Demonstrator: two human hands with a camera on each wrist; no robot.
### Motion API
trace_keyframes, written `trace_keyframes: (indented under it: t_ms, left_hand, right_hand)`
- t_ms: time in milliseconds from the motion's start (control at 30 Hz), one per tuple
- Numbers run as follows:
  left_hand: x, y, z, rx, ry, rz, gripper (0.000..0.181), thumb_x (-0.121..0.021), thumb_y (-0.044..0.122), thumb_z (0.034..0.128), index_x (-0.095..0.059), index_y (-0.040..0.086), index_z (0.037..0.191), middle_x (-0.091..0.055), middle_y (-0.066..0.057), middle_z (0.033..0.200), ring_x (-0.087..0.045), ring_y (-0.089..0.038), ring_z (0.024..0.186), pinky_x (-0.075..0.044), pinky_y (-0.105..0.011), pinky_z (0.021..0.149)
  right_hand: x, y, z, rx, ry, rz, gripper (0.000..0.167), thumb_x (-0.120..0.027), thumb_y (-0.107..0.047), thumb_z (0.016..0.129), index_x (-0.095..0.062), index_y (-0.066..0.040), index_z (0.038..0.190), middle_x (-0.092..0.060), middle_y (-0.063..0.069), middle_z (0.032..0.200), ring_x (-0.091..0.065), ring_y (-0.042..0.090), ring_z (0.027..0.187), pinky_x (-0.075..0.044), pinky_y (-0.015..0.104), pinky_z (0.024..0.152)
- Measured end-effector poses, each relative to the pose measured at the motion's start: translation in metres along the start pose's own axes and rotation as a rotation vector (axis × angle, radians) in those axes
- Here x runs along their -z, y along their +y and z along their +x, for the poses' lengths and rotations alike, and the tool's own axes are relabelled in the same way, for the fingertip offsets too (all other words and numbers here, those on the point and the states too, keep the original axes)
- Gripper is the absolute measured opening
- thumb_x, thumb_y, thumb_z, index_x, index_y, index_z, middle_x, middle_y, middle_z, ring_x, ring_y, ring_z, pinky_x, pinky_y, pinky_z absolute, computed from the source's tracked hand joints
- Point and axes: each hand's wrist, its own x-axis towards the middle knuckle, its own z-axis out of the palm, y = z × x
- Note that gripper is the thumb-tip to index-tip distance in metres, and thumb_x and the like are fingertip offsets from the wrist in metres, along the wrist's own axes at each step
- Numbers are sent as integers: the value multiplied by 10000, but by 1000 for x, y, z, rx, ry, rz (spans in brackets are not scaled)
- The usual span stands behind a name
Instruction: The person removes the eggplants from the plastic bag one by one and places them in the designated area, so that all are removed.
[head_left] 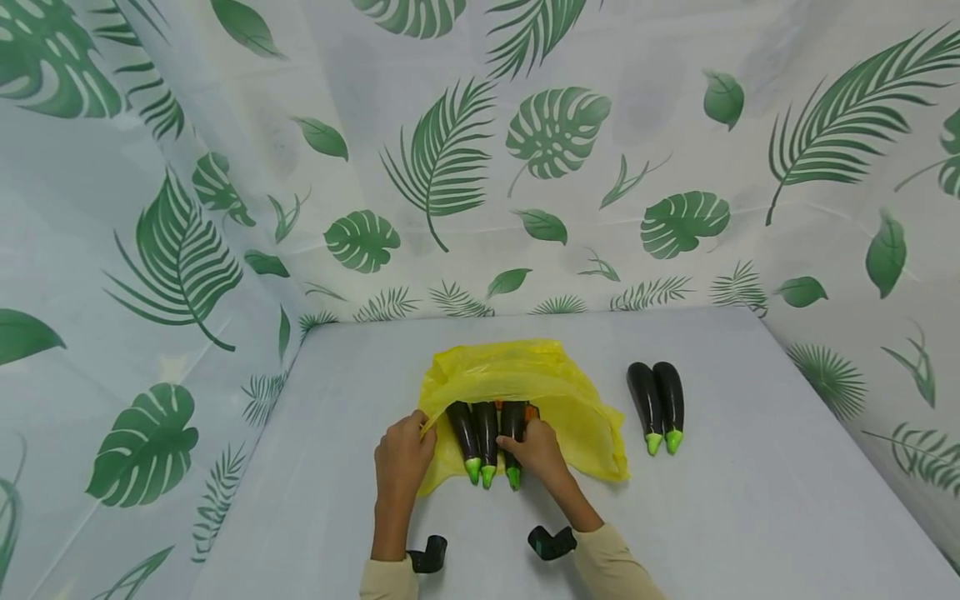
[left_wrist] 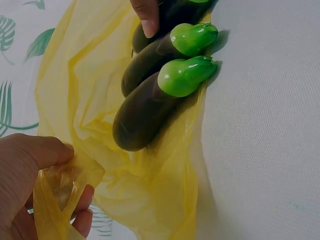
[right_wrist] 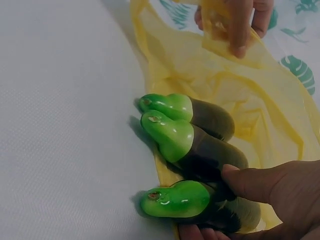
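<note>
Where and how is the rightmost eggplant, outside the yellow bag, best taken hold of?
Probably round the middle of its dark body, from above and slightly from its right: the rightmost eggplant lies on its side, green end nearer the camera, with its right flank free, while the neighbouring eggplant crowds its left.

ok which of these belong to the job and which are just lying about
Seemingly part of the job:
yellow bag, edge held in the left grip
three eggplants partly inside it, one in the right grip

Lying about:
two eggplants off to the right, untouched, though perhaps waiting their turn
</note>
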Motion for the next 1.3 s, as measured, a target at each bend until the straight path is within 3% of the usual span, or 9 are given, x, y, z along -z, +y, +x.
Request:
trace_keyframes:
  t_ms: [233,433,667,833,1033,1300]
  left_hand:
    - [0,0,0,-6,16,4,59,-679,157,866,-673,98,862,-613,-4,661,-434,-116,511,-351,-262,459]
    - [0,0,-1,-7,8,1,62,-677,156,870,-675,94,866,-616,-8,663,-430,-114,507,-351,-258,459]
    - [0,0,0,-5,8,4,66,-669,151,871,-676,86,867,-609,-9,660,-425,-114,512,-348,-253,465]
    - [2,1,1,-5,11,3,69,-678,147,869,-673,78,866,-610,-14,660,-433,-115,521,-355,-257,471]
    - [0,2,0,3,-1,4,65,-672,145,870,-670,81,864,-603,-10,652,-423,-115,513,-348,-255,464]
    - [0,3,1,11,-4,0,67,-678,152,867,-676,85,869,-608,-11,657,-424,-117,511,-351,-256,466]
  right_hand:
    - [2,0,-1,-21,-2,43,424,-778,-188,809,-411,-76,628,-327,-28,554,-348,114,488,-286,233,453]
    - [3,2,-3,-42,-5,74,335,-792,-202,796,-540,19,798,-431,1,599,-423,122,520,-334,239,466]
    - [11,1,-4,-102,-45,117,350,-770,-231,826,-487,-44,743,-388,-19,550,-390,105,471,-325,235,446]
    - [16,1,-5,-150,-69,157,320,-753,-224,844,-520,-5,857,-458,14,618,-465,126,533,-379,248,480]
    - [19,1,-7,-202,-77,162,331,-761,-221,836,-501,-17,853,-449,32,669,-475,146,583,-413,252,500]
    - [24,-1,-9,-201,-111,185,328,-757,-198,842,-498,-3,887,-427,36,698,-479,156,609,-520,308,549]
